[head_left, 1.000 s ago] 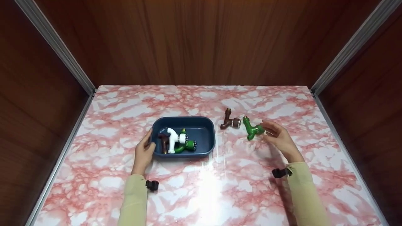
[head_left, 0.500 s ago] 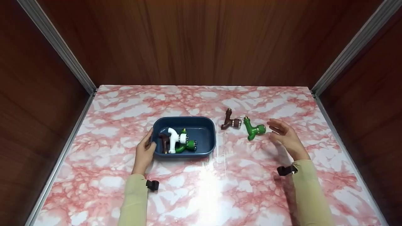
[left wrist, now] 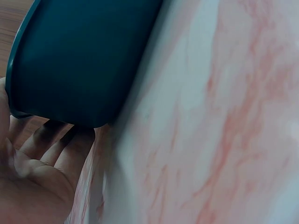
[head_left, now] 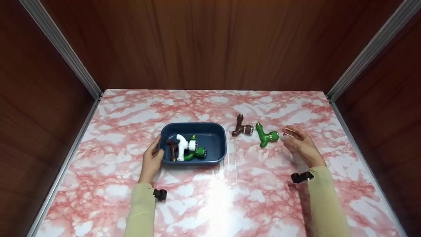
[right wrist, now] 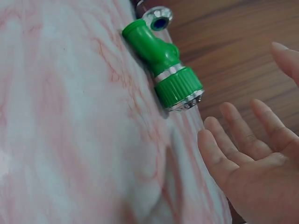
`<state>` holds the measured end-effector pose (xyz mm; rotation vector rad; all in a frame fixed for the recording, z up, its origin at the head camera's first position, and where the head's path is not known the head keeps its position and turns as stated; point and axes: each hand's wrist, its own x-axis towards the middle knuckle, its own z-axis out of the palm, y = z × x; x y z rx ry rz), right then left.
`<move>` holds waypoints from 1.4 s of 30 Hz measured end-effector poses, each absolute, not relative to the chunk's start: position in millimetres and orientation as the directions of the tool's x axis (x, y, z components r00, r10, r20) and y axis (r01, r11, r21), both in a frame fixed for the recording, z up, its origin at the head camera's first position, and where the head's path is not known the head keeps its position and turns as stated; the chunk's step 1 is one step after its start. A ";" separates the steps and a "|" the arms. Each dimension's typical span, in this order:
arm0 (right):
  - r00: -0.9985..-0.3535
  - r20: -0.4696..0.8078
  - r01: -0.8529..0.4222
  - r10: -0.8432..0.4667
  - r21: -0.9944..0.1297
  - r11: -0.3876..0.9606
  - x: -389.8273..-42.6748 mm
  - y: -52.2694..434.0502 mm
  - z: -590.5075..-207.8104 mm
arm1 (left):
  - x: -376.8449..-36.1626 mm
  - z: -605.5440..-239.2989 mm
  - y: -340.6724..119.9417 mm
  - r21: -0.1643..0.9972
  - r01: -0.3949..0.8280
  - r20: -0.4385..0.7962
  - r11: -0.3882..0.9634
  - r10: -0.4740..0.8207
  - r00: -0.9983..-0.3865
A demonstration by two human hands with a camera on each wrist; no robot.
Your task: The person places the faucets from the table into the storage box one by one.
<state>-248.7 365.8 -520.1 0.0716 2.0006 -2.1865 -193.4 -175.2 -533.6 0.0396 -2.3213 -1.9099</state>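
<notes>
My left hand holds the left end of a dark blue plastic box; the left wrist view shows its fingers against the end wall of the box. Inside the box lie a white tap, a dark brown tap partly covered by it, and green tap parts, also partly covered. On the table, right of the box, are a brown tap and a green tap. Just right of the green tap my right hand hovers with fingers spread and loosely bent, holding nothing.
The pink and white marbled table is enclosed by a dark wood-grain back wall and side walls with grey metal edge strips. Bright glare lies on the table in front of the box.
My right hand has drawn away from the green tap to the right, leaving it on the table. The left hand and the box stay in place.
</notes>
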 end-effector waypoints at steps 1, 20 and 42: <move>-0.982 -0.157 0.168 -0.106 -0.980 -0.104 -249.2 366.3 -520.7 | -193.2 -533.7 -175.2 0.978 0.065 0.088 0.198 -0.106 -0.990; -0.963 -0.237 0.258 -0.132 -0.951 -0.173 -261.4 360.7 -530.1 | -206.3 -566.9 -181.5 0.977 0.046 0.075 0.210 -0.132 -0.988; -0.953 -0.271 0.295 -0.138 -0.934 -0.204 -270.4 354.1 -532.0 | -206.9 -566.2 -181.3 0.974 0.043 0.074 0.222 -0.133 -0.988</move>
